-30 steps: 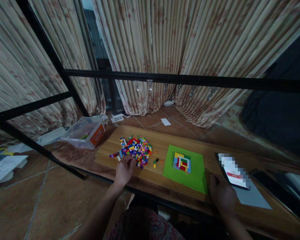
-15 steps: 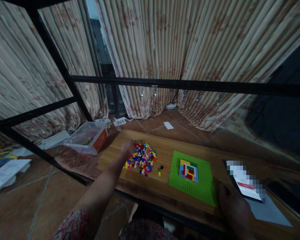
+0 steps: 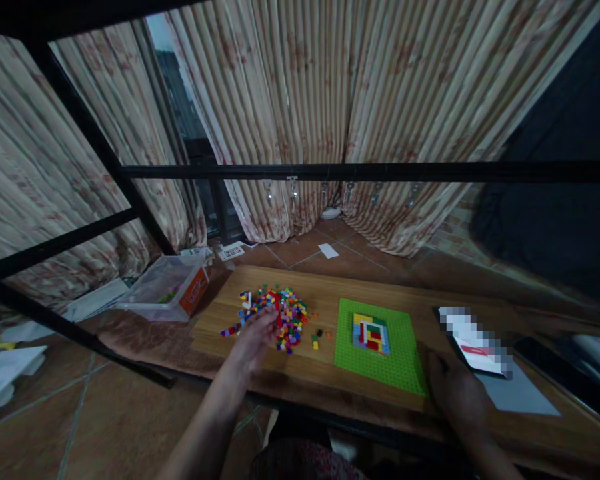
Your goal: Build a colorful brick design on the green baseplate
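My left hand [image 3: 254,335] is over the near side of a pile of small coloured toy bricks [image 3: 293,317]. Its thumb and fingers are drawn together, with a red brick [image 3: 279,308] upright at the fingertips. To the right lies a green studded baseplate [image 3: 403,360]. On it sits a low square build [image 3: 371,333] of yellow, green, blue, white and red bricks, one ring inside another. My right hand [image 3: 457,390] rests at the baseplate's right edge with curled fingers; whatever they may hold is hidden.
A few loose bricks [image 3: 315,345] lie between pile and baseplate on the wooden board [image 3: 325,283]. A phone-like device [image 3: 480,353] lies on white paper [image 3: 523,397] at right. A clear plastic box [image 3: 165,287] stands left. A black metal bar [image 3: 330,171] crosses beyond the board.
My left hand has moved from the pile's far left side toward its near middle, and a red brick now shows at its fingertips. My right hand stays beside the baseplate. The view has shifted slightly.
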`<state>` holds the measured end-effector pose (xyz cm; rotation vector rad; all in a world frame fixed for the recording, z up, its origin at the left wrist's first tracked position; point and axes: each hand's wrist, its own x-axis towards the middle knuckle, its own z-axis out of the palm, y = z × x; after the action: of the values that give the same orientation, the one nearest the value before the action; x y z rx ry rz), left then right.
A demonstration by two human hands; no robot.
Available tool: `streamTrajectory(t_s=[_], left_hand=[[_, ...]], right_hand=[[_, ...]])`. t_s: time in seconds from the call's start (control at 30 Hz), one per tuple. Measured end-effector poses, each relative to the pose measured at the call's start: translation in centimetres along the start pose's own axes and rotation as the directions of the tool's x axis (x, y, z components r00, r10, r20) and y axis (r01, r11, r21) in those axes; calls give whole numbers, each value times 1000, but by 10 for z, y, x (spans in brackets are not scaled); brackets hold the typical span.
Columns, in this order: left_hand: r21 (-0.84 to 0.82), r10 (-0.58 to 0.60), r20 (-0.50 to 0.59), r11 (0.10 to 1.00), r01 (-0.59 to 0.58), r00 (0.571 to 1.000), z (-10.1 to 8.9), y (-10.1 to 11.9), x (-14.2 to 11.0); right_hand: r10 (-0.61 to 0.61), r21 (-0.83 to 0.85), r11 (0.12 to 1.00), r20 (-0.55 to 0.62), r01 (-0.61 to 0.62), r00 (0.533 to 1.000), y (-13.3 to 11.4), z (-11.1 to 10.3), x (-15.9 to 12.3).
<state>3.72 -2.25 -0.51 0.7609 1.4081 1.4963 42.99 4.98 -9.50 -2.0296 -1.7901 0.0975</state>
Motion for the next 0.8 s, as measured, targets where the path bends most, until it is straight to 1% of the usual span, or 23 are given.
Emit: streamTrajectory(t_s=[0.03, 0.07, 0.1, 0.13, 0.2, 0.23, 0.3, 0.33, 0.37, 0.4, 0.43, 0.5, 0.57, 0.6, 0.7, 0.73, 0.8], left_hand=[[-235, -112, 68, 964, 125, 991, 7, -5, -15], [-398, -182, 131, 891, 220, 974, 13, -9, -29], [-499, -224, 192, 816, 291, 956, 19, -13, -41], [-550, -256, 250, 756, 354, 934, 25, -15, -52], [-583, -300, 311, 689, 431, 902, 34, -19, -66], [-581, -319, 319, 678, 450, 892, 37, -20, -71], [-564, -337, 283, 699, 440, 898, 43, -24, -77], [-547, -334, 247, 727, 415, 910, 46, -27, -79], [-521, -321, 209, 763, 383, 924, 49, -30, -81], [-482, -302, 176, 803, 350, 937, 52, -33, -83], [-429, -281, 153, 845, 320, 947, 56, -37, -85], [-295, -238, 148, 916, 272, 960, 62, -45, -90], [-161, -189, 168, 963, 216, 968, 67, -54, -97], [-110, -167, 188, 976, 189, 968, 69, -59, -102], [-22, -138, 272, 988, 150, 952, 70, -78, -115], [-5, -133, 282, 990, 140, 950, 68, -84, -119], [22, -123, 258, 992, 121, 958, 65, -94, -127]], right_hand=[[7, 14, 1000, 0, -7, 1000, -1, -1, 1], [16, 32, 999, -6, -16, 1000, -1, -2, 1], [36, 55, 998, -10, -35, 999, -1, -5, 2], [66, 86, 994, -17, -64, 998, -2, -8, 3], [128, 190, 974, -23, -122, 991, -5, -16, 2], [162, 260, 954, -34, -148, 986, -8, -21, 0], [200, 430, 888, -43, -163, 979, -22, -31, -10], [188, 550, 822, -21, -146, 982, -31, -35, -18], [162, 670, 731, 19, -132, 987, -43, -38, -28], [136, 711, 691, 43, -126, 990, -56, -39, -40], [119, 732, 670, 62, -126, 991, -69, -40, -52], [68, 764, 630, 126, -141, 990, -97, -39, -80], [-44, 842, 487, 288, -231, 957, -121, -37, -105], [-84, 865, 427, 327, -263, 941, -130, -36, -115], [-123, 884, 306, 406, -354, 906, -144, -33, -140], [-129, 880, 283, 429, -381, 894, -146, -31, -146], [-126, 866, 245, 474, -436, 871, -145, -26, -156]])
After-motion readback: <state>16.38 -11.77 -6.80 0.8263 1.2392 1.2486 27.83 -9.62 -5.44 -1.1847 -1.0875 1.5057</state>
